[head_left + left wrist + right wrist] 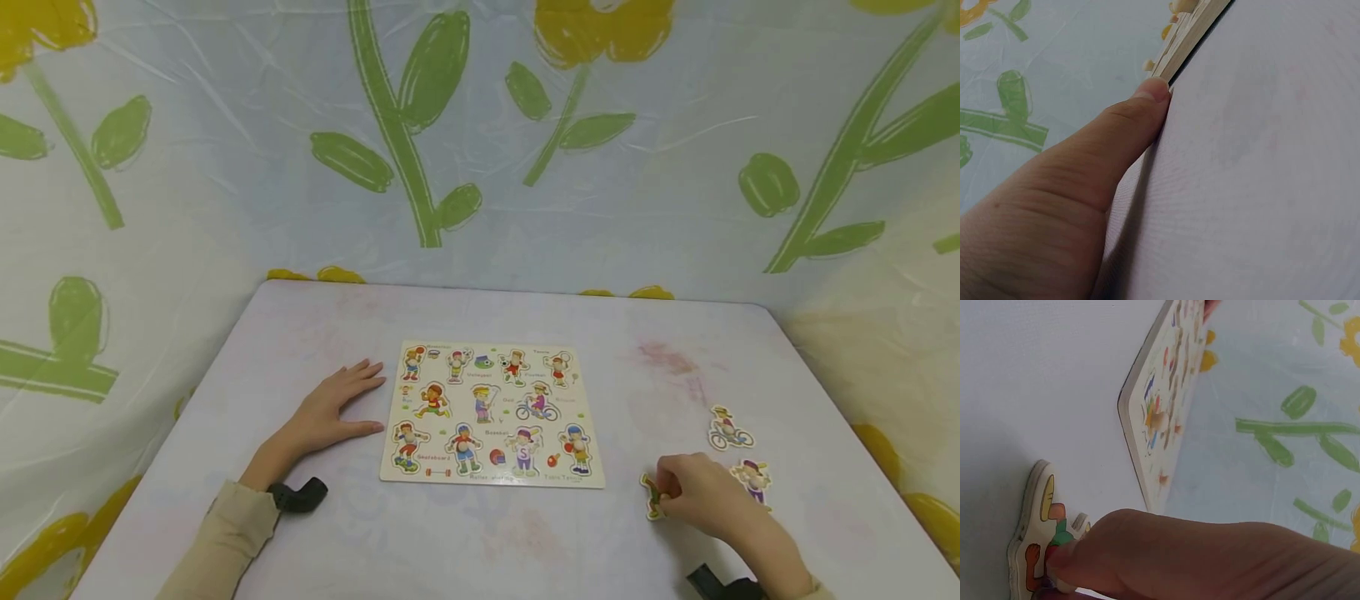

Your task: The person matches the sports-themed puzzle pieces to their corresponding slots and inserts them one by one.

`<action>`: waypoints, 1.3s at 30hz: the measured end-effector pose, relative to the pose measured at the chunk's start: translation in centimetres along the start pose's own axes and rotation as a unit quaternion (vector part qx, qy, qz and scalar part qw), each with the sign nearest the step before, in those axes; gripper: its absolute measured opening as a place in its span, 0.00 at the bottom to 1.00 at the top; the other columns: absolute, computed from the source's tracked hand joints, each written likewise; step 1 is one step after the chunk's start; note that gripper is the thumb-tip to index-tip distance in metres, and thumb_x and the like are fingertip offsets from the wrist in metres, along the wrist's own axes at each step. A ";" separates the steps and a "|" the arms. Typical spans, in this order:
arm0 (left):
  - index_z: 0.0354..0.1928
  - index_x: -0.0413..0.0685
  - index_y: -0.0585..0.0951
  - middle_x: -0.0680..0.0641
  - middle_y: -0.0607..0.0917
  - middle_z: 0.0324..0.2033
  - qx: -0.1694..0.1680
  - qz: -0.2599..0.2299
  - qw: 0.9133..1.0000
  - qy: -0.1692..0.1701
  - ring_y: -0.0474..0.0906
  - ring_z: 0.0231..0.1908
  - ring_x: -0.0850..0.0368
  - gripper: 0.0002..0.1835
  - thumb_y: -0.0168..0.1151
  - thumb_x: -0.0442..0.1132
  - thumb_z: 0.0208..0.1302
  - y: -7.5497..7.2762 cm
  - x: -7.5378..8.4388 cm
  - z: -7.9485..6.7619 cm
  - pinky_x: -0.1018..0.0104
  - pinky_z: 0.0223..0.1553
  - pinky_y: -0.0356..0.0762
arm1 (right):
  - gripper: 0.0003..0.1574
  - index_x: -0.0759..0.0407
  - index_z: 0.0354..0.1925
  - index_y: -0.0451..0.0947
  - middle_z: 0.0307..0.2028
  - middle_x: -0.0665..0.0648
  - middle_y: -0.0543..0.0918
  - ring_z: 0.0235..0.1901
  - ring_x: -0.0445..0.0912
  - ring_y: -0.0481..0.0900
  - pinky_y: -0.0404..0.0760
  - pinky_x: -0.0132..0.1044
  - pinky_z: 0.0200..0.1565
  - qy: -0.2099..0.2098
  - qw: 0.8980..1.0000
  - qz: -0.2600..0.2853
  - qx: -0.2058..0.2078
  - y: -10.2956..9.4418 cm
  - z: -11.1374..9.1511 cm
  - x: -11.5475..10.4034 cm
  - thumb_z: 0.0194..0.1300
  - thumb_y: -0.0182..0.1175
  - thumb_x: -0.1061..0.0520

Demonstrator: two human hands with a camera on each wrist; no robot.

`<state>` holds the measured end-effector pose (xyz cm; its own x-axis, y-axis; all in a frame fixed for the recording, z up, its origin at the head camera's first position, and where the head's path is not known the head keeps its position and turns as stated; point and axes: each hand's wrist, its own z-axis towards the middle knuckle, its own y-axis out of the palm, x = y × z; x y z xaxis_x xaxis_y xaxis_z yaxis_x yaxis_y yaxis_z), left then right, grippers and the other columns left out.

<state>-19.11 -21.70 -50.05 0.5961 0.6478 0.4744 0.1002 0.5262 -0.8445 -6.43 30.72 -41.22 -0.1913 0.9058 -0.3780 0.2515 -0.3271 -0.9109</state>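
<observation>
A wooden peg puzzle board with printed sports figures lies flat in the middle of the table. My left hand rests on the table at its left, fingers spread and straight; in the left wrist view the thumb meets the board's edge. To the right of the board, my right hand pinches a puzzle piece, a figure in green, by its middle. That piece stands tilted in the right wrist view, and the fingers cover part of it.
Two loose puzzle pieces lie right of the board: a cyclist piece and, nearer the right hand, a baseball player piece. The pale table ends at a hanging flower-print sheet behind and at the sides.
</observation>
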 end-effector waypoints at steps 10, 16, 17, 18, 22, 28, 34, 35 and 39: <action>0.65 0.50 0.70 0.49 0.64 0.68 -0.001 0.001 1.000 -0.003 0.52 0.70 0.48 0.41 0.64 0.64 0.52 0.0 0.0 -0.2 0.48 0.69 0.46 | 0.15 0.50 0.20 0.71 0.16 0.44 0.68 0.18 0.37 0.63 0.63 0.29 0.19 0.014 1.000 -0.009 0.005 0.1 0.1 -0.2 0.37 0.69 0.62; 0.65 0.50 0.70 0.49 0.64 0.68 -0.003 0.001 1.000 -0.004 0.51 0.70 0.48 0.41 0.64 0.64 0.52 -0.2 0.2 -0.1 0.48 0.69 0.46 | 0.16 0.50 0.19 0.71 0.16 0.43 0.68 0.18 0.36 0.63 0.64 0.29 0.20 0.000 1.000 -0.006 0.011 0.0 0.1 -0.1 0.35 0.70 0.61; 0.65 0.50 0.70 0.49 0.64 0.68 -0.003 0.000 1.000 -0.004 0.51 0.70 0.49 0.41 0.64 0.65 0.52 -0.2 0.2 -0.1 0.48 0.69 0.46 | 0.16 0.50 0.19 0.71 0.16 0.43 0.68 0.18 0.36 0.63 0.64 0.29 0.20 -0.001 1.000 -0.007 0.011 -0.1 0.2 -0.2 0.35 0.70 0.61; 0.65 0.50 0.70 0.50 0.64 0.68 -0.003 -0.001 1.000 -0.004 0.51 0.70 0.49 0.41 0.64 0.65 0.52 -0.2 0.2 -0.1 0.48 0.69 0.46 | 0.16 0.49 0.19 0.71 0.16 0.43 0.68 0.18 0.36 0.63 0.64 0.29 0.20 -0.001 1.000 -0.008 0.011 -0.1 0.2 -0.2 0.35 0.70 0.61; 0.65 0.50 0.70 0.49 0.64 0.68 -0.002 -0.002 1.000 -0.002 0.51 0.70 0.49 0.41 0.64 0.65 0.52 -0.2 0.2 -0.1 0.47 0.69 0.46 | 0.16 0.48 0.19 0.71 0.16 0.42 0.68 0.18 0.36 0.63 0.63 0.29 0.20 -0.005 1.000 -0.010 0.013 -0.3 0.2 -0.6 0.35 0.69 0.62; 0.65 0.51 0.70 0.49 0.64 0.68 -0.003 -0.002 1.000 0.000 0.52 0.70 0.48 0.41 0.63 0.65 0.52 -0.2 0.1 -0.1 0.47 0.69 0.46 | 0.16 0.47 0.18 0.70 0.16 0.43 0.66 0.18 0.35 0.62 0.62 0.28 0.19 -0.019 0.999 -0.011 0.028 -0.6 0.9 -1.2 0.34 0.67 0.63; 0.65 0.51 0.70 0.49 0.64 0.68 -0.005 0.001 1.000 -0.004 0.51 0.70 0.49 0.41 0.63 0.65 0.52 -0.1 0.0 -0.1 0.48 0.69 0.46 | 0.14 0.48 0.20 0.72 0.17 0.44 0.68 0.19 0.36 0.64 0.63 0.29 0.19 -0.030 0.999 -0.002 0.016 -1.0 2.0 -1.9 0.36 0.67 0.64; 0.65 0.51 0.70 0.50 0.64 0.68 -0.004 0.001 1.000 -0.004 0.51 0.70 0.49 0.41 0.63 0.65 0.52 -0.1 0.0 -0.1 0.48 0.69 0.46 | 0.14 0.48 0.20 0.72 0.17 0.44 0.68 0.19 0.37 0.64 0.64 0.29 0.19 -0.031 0.999 -0.002 0.016 -1.1 2.3 -2.1 0.36 0.67 0.64; 0.65 0.52 0.70 0.50 0.64 0.68 -0.004 0.001 1.000 -0.003 0.51 0.70 0.50 0.41 0.63 0.65 0.52 0.0 0.0 -0.1 0.49 0.70 0.46 | 0.14 0.50 0.21 0.74 0.18 0.46 0.69 0.20 0.38 0.64 0.64 0.29 0.20 -0.037 0.999 0.003 0.014 -1.3 3.0 -2.6 0.37 0.66 0.65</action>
<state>-19.05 -21.80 -50.05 0.5922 0.6516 0.4741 0.1049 0.5210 -0.8471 -9.07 27.96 -39.54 -0.2599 0.8820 -0.3931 0.2254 -0.3404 -0.9129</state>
